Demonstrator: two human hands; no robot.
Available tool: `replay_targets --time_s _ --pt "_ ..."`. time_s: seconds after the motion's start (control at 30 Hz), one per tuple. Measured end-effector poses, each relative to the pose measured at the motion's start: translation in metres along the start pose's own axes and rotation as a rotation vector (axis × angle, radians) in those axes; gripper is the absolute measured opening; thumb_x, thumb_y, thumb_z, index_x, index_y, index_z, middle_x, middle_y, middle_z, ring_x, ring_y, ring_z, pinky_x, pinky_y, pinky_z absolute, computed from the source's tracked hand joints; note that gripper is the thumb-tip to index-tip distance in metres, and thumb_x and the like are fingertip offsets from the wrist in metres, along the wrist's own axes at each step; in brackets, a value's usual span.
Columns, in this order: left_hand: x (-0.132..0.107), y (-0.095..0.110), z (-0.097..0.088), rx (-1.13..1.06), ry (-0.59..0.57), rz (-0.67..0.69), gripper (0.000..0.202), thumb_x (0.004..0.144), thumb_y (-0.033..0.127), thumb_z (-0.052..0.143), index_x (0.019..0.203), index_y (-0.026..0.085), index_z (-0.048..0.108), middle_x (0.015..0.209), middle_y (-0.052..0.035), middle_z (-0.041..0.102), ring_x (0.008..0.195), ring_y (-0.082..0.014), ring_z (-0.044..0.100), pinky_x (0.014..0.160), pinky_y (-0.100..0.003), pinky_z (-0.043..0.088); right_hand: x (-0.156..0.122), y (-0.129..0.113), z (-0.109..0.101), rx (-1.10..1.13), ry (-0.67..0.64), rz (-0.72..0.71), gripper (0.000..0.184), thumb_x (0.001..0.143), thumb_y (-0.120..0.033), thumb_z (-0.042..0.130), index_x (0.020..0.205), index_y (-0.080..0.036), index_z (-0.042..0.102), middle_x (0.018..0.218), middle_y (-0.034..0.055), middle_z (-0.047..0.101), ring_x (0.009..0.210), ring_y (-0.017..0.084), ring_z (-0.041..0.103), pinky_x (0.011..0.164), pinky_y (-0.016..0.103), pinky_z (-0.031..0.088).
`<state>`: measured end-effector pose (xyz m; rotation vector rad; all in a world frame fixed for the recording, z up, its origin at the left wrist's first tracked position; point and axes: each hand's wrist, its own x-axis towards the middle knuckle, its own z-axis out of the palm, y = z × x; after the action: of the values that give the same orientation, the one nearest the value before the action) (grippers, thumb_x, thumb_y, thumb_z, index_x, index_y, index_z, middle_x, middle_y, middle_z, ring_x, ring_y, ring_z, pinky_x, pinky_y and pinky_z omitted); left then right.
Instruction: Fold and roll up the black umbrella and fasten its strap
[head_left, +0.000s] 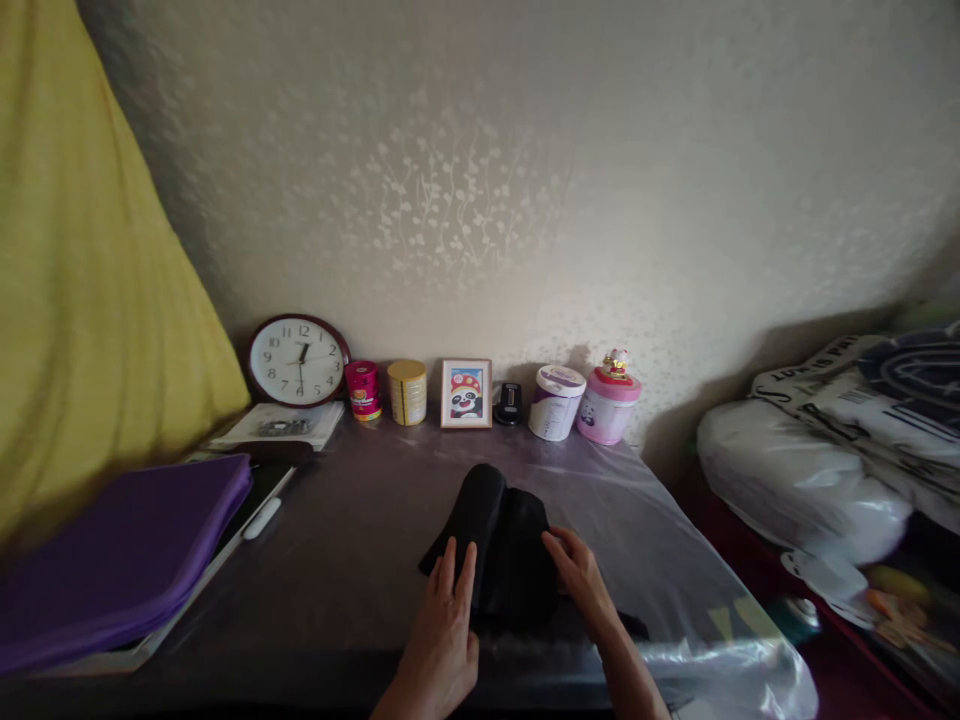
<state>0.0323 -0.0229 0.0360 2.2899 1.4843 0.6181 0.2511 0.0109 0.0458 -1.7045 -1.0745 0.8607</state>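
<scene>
A black cloth (517,560), rolled up along its left part, lies on the plastic-covered table (360,560), just inside the near edge. At its seven o'clock the left hand (442,625) rests with fingers extended and slightly parted, pressing on the fabric rather than gripping it. At its three o'clock the right hand (579,575) touches the edge with bent fingers; whether they pinch it I cannot tell. Seen from the cloth, the framed panda picture (466,395) stands at twelve o'clock, the yellow canister (407,392) at eleven and the round wall clock (298,360) at ten. The white-and-purple tub (557,402) is at one, with a pink panda tub (604,410) just beside it. Purple folded material (127,550) lies at nine
</scene>
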Motion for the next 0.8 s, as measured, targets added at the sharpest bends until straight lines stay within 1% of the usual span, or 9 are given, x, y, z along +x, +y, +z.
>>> replay_targets --time_s 0.1,0.23,0.33,0.4,0.5,0.57,0.67,0.8 --pt "0.0 0.0 0.001 -0.002 -0.01 -0.013 0.092 0.061 -0.003 0.036 0.141 0.023 0.0 0.151 -0.0109 -0.001 0.137 -0.0264 0.012 0.107 -0.042 0.029 0.003 0.001 0.005 0.08 -0.041 0.039 0.05 0.065 -0.052 0.059 0.101 -0.017 0.056 0.063 -0.0025 0.058 0.053 0.015 0.057 0.038 0.022 0.041" --pt "0.0 0.0 0.001 -0.005 0.001 -0.01 0.092 0.061 -0.005 0.034 0.141 0.023 -0.002 0.151 -0.0117 -0.001 0.137 -0.0261 0.012 0.106 -0.042 0.03 0.007 0.0 0.01 0.186 -0.082 0.099 0.05 0.061 -0.048 0.064 0.1 -0.017 0.055 0.057 -0.0052 0.054 0.048 0.013 0.055 0.039 0.022 0.042" --pt "-0.001 0.0 0.001 -0.026 0.013 -0.001 0.095 0.061 -0.005 0.033 0.14 0.027 -0.007 0.151 -0.0108 0.0 0.137 -0.0262 0.012 0.105 -0.045 0.031 0.01 -0.002 0.011 0.198 -0.053 0.125 0.047 0.06 -0.046 0.065 0.097 -0.018 0.056 0.063 -0.0026 0.059 0.052 0.014 0.058 0.042 0.024 0.045" --pt "-0.001 0.0 0.001 -0.036 0.016 0.004 0.095 0.061 -0.005 0.033 0.14 0.028 -0.01 0.151 -0.0105 0.0 0.137 -0.0265 0.011 0.105 -0.046 0.032 0.011 -0.003 0.01 0.196 -0.029 0.087 0.045 0.059 -0.046 0.066 0.094 -0.018 0.058 0.069 0.0 0.063 0.058 0.017 0.061 0.045 0.025 0.047" --pt "-0.001 -0.001 0.002 -0.043 0.01 0.002 0.095 0.062 -0.005 0.033 0.14 0.028 -0.01 0.151 -0.011 -0.002 0.137 -0.0268 0.011 0.105 -0.046 0.031 0.011 -0.008 0.008 0.264 -0.081 0.027 0.042 0.06 -0.045 0.066 0.091 -0.017 0.061 0.073 0.0025 0.067 0.067 0.02 0.064 0.055 0.027 0.049" --pt "-0.001 -0.002 0.003 -0.043 0.006 -0.003 0.095 0.061 -0.005 0.033 0.14 0.028 -0.009 0.151 -0.0113 -0.002 0.137 -0.027 0.01 0.106 -0.046 0.03 0.009 -0.016 0.006 0.327 -0.135 0.019 0.042 0.061 -0.045 0.066 0.093 -0.017 0.062 0.076 0.0032 0.068 0.072 0.021 0.064 0.06 0.027 0.049" --pt "0.0 -0.002 0.005 -0.039 0.012 -0.005 0.096 0.06 -0.006 0.033 0.14 0.028 -0.009 0.151 -0.0106 -0.003 0.137 -0.0271 0.009 0.106 -0.047 0.03 0.006 -0.036 0.008 0.387 -0.182 0.028 0.044 0.065 -0.045 0.065 0.1 -0.019 0.061 0.082 0.0037 0.068 0.073 0.02 0.064 0.06 0.026 0.048" --pt "0.001 0.001 0.003 -0.034 -0.009 -0.031 0.095 0.058 -0.006 0.034 0.141 0.024 -0.003 0.151 -0.011 -0.004 0.137 -0.0261 0.009 0.106 -0.044 0.03 0.01 -0.06 0.022 0.489 -0.251 0.018 0.052 0.066 -0.042 0.066 0.112 -0.018 0.057 0.088 0.0042 0.068 0.072 0.018 0.064 0.06 0.025 0.048"
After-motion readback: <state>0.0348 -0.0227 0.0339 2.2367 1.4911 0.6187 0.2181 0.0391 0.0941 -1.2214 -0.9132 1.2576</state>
